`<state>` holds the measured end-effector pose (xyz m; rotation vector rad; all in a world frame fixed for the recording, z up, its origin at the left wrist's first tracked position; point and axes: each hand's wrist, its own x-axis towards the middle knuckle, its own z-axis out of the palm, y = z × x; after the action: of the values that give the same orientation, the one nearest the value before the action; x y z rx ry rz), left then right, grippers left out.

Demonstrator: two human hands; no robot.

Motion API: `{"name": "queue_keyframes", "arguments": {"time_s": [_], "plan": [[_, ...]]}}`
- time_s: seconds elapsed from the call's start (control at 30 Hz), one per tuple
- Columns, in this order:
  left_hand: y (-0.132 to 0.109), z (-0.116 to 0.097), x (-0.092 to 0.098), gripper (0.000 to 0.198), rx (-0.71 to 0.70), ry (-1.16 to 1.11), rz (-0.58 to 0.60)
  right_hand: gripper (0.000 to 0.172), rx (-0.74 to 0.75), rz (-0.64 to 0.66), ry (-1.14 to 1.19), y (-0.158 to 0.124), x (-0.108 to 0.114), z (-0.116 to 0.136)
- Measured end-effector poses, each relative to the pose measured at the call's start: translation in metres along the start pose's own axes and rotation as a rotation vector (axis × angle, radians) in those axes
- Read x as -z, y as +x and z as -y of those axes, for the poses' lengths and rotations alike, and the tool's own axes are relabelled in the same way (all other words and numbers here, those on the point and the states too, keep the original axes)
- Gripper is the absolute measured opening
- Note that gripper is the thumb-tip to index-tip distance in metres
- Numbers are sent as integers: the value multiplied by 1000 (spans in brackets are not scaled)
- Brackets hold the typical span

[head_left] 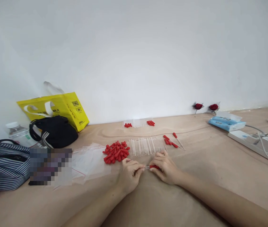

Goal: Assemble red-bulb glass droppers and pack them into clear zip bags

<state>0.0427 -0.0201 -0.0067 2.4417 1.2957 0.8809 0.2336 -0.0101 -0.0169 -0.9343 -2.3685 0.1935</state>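
Note:
Both hands meet low over the wooden table [195, 164]. My left hand [130, 173] pinches the end of a thin clear dropper tube [146, 167]. My right hand [165, 167] pinches a red rubber bulb [153, 166] at the tube's other end. Just beyond the hands lie a heap of red rubber bulbs [116, 152] and a row of clear tubes [146, 146]. A few droppers with red bulbs on them [171, 141] lie to the right of the row.
Empty clear zip bags [90, 160] lie at the left, by a striped bag [4, 165], a black bag [53, 130], a yellow bag [60, 108] and a water bottle [17, 132]. More bagged bulbs [138, 123] sit by the wall. At right: tissue pack [226, 123], power strip [259, 142], two red roses [206, 107].

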Motion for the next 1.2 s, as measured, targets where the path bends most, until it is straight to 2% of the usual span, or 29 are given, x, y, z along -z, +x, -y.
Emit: {"name": "queue_keyframes", "arguments": {"time_s": [0.43, 0.8, 0.9, 1.03, 1.1, 1.2], "plan": [[0, 1, -1, 16, -38, -15, -1, 16, 70, -29, 30, 0, -2, 1], [6, 3, 5, 13, 126, -67, 83, 15, -34, -18, 150, 2, 6, -8], [6, 4, 7, 15, 113, -53, 72, 22, -197, -78, 341, 1, 2, -11], [6, 2, 4, 26, 132, -159, 22, 41, -483, -184, 908, 5, -7, -6], [6, -1, 2, 30, 165, -268, 12, 39, -527, -227, 1084, 9, -13, 3], [6, -4, -2, 34, 209, -387, 18, 32, -522, -287, 1140, 15, -19, 17]]}}
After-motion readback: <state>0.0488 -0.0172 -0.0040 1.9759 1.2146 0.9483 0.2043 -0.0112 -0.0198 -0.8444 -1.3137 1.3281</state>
